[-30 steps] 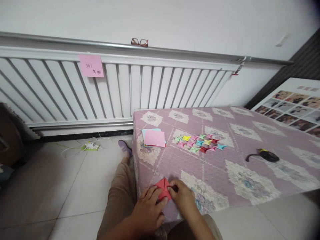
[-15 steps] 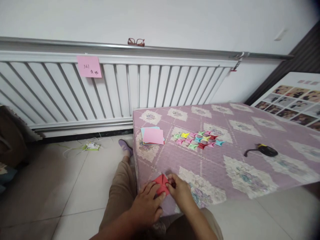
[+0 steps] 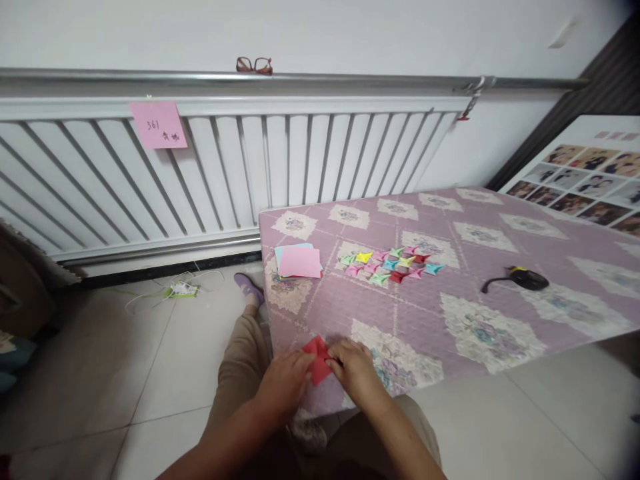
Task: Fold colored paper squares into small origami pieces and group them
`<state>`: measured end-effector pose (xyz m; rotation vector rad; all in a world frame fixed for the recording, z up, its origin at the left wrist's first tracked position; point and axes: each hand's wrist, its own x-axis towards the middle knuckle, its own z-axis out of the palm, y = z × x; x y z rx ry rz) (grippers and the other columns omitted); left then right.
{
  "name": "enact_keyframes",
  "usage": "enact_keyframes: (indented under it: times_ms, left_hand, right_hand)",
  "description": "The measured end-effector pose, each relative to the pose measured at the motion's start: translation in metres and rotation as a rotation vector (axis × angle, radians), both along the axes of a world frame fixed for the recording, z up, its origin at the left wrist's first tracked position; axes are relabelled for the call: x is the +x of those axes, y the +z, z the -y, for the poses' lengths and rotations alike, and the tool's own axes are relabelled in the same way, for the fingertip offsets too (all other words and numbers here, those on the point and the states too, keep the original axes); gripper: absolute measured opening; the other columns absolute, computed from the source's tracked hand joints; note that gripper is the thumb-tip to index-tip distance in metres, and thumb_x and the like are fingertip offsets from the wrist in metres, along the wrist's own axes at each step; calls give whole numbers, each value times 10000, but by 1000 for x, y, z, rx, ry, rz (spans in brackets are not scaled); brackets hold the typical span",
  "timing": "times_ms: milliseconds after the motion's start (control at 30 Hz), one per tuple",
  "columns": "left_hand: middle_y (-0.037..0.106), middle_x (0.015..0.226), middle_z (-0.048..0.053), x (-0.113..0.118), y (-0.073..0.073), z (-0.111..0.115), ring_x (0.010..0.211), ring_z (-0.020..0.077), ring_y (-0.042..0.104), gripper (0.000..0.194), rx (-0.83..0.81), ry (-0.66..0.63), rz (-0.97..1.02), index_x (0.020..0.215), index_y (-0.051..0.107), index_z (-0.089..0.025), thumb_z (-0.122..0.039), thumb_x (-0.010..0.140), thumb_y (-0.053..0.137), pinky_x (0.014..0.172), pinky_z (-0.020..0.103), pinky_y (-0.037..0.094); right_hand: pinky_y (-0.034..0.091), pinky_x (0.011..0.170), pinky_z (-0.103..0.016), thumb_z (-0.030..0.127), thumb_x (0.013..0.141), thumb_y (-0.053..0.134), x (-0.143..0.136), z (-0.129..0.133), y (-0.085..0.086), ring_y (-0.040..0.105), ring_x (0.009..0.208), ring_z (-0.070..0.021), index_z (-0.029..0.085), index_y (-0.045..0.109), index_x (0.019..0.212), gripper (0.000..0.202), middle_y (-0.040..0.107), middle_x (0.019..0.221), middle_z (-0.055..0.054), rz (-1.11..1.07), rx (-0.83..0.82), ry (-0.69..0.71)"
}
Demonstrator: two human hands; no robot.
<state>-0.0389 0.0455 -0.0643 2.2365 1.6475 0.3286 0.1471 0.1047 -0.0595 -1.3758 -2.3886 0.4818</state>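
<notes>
A red sheet of folding paper (image 3: 318, 371), partly folded, lies at the near left corner of the cloth-covered table (image 3: 325, 313). On its left side my left hand (image 3: 286, 381) grips the edge, fingers closed on it. My right hand (image 3: 354, 368) pinches the paper's right side between thumb and fingers. Fingers hide part of the folds. Farther back sits a small stack of coloured paper sheets (image 3: 300, 262), pink on top. To its right, several small folded paper pieces (image 3: 395, 265) in green, yellow, pink, blue and red are grouped in rows.
A black object with a thin curved end (image 3: 529, 279) lies on the right of the table. Behind stands a white radiator (image 3: 300, 160) with a pink note (image 3: 159, 125); glasses (image 3: 254, 65) rest on the pipe above. A power strip (image 3: 183, 291) with cables is on the floor.
My left hand has shifted from lying flat across the red paper to gripping its left edge. My right hand still pinches the right side. The whole view has shifted slightly.
</notes>
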Motion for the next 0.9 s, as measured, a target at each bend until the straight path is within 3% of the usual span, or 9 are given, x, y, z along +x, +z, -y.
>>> enact_keyframes:
  times_ms: [167,300,567,900]
  left_hand:
    - [630,998,34,11,16,-23,951,207,558,168,3,74,-45,1029,580,-202,-216,916,457,862,344,435]
    - [615,993,43,16,19,-35,933,229,550,141,7,54,-94,977,609,-205,-252,895,503,807,361,442]
    - [608,976,18,15,14,-39,942,193,541,164,5,-43,-133,936,653,-240,-266,928,492,845,334,410]
    - [602,954,32,11,3,-35,950,199,516,228,59,-95,-156,910,657,-222,-273,957,439,865,341,387]
  right_hand:
    - [311,788,-341,128,794,586,2,1,-6,545,836,-191,220,587,751,101,614,801,-7,-1,34,17]
    - [318,800,-345,120,792,589,4,2,-9,541,845,-192,225,600,777,107,613,805,-9,-12,52,31]
    - [346,829,-354,113,807,578,9,5,-11,536,833,-188,248,632,825,147,615,818,-9,-62,108,56]
    - [386,725,-320,184,893,515,13,8,-19,492,744,-185,216,615,767,164,574,754,-33,-9,267,119]
